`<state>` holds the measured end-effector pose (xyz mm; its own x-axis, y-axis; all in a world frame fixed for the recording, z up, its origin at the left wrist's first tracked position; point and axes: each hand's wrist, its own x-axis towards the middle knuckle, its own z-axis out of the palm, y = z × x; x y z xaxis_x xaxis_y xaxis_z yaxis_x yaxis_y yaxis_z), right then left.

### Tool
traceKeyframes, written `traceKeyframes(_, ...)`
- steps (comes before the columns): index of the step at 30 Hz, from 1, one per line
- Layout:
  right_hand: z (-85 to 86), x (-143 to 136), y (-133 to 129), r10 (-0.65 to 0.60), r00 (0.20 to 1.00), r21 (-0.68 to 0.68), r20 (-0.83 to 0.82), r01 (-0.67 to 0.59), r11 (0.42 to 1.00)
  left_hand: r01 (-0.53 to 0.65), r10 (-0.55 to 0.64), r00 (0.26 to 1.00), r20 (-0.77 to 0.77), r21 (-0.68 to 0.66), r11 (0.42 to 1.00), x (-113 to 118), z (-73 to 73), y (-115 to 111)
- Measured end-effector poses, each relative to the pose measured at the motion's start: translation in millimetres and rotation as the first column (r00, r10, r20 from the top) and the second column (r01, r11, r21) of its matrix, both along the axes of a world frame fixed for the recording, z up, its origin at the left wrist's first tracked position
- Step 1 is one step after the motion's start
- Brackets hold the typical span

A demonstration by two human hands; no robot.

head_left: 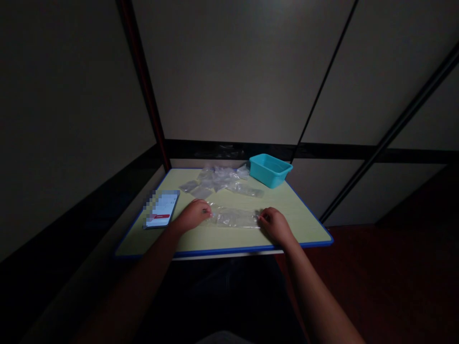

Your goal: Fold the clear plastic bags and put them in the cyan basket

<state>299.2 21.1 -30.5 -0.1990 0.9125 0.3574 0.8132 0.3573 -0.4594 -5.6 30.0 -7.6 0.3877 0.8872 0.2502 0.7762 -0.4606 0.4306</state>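
One table (297,215), one tub (263,175), one phone (164,208): two hands (195,213) (277,225) hold one bag (236,218).

We see dim light, perhaps from overhead, glint off the clear plastic (234,218) while the edges sink into shadow.

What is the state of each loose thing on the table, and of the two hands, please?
Clear plastic bag: laid out lengthwise, wrinkled
Left hand: pinching the bag's left end
Right hand: pinching its right end
Other plastic bags: loosely heaped
Teal bin: upright, open-topped
Phone: face up, screen lit
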Motion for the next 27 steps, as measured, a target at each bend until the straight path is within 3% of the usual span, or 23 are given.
traceKeyframes(8,0.5,2.0,7.1,-0.02,1.0,-0.011,0.017,0.02,1.0,0.004,-0.005,0.999,0.053,0.006,1.0,0.1,3.3,3.9)
traceKeyframes(17,1.7,-0.8,6.2,-0.061,0.998,-0.007,0.015,0.061,0.998,0.039,-0.039,0.999,-0.002,-0.077,0.996,1.7,12.9,16.3)
traceKeyframes(27,-2.0,-1.6,3.0,-0.089,0.994,-0.013,-0.06,0.088,0.996,0.076,-0.077,0.997,-0.013,-0.053,0.996,2.0,1.9,25.7)
